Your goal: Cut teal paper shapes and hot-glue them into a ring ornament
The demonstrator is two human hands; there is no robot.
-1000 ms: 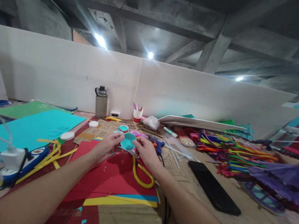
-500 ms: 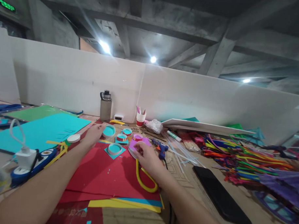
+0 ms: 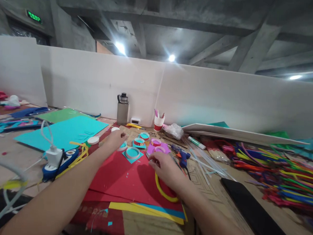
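Observation:
My left hand [image 3: 117, 138] is above the far left of the red paper [image 3: 118, 178], over a round turquoise piece [image 3: 123, 145] that it partly covers; whether it grips anything is unclear. My right hand [image 3: 160, 162] is beside the purple paper [image 3: 164, 147] and a pink ring [image 3: 155, 142], its fingers curled near a pale ring and a yellow-handled tool [image 3: 164, 195]. What those fingers hold, if anything, is hidden. Between my hands, a white-rimmed turquoise ring [image 3: 132, 153] rests on a turquoise square. Behind it are a red-banded ring [image 3: 139, 142] and another turquoise ring [image 3: 144, 136].
A blue glue gun [image 3: 184, 157] and black phone [image 3: 253, 210] lie to the right, with colourful pipe cleaners [image 3: 285, 173] beyond. A bottle [image 3: 122, 111] and cup [image 3: 159, 123] stand behind. Turquoise paper [image 3: 68, 131] and a power strip [image 3: 52, 168] are at left.
The view has turned left, shifting everything rightward. My left hand now partly covers the round turquoise piece that was beside it, and a white disc shows behind that hand.

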